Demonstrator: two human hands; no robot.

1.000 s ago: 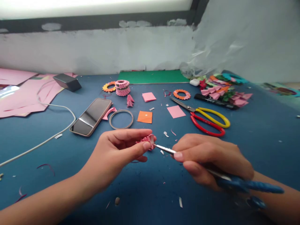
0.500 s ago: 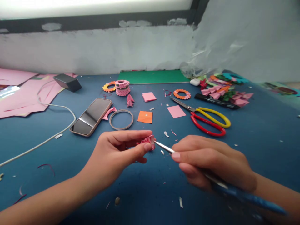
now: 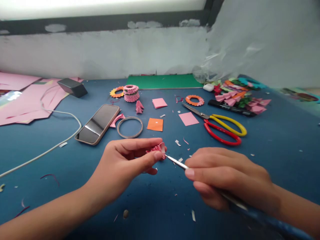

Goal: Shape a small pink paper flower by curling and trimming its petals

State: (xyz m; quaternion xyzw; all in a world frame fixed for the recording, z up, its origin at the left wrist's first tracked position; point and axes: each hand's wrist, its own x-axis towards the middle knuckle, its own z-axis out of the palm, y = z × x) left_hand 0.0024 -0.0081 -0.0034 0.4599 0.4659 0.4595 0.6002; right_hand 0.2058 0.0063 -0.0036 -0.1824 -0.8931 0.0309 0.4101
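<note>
Paper piece (image 3: 162, 148), pink and folded, is pinched in my left hand (image 3: 126, 160) above the table (image 3: 160, 210). My right hand (image 3: 230, 175) grips a brush-like tool (image 3: 177, 162), tip at the paper's edge; probably I am brushing it, so next stroke needs steadiness.

left hand (image 3: 130, 156): pinched | right hand (image 3: 230, 176): curled, pen-like grip | forearms (image 3: 60, 208): slanting inward

Pink paper piece (image 3: 157, 147): pleated, raised | silver-tipped tool (image 3: 177, 162): slanted, tip at paper
</note>
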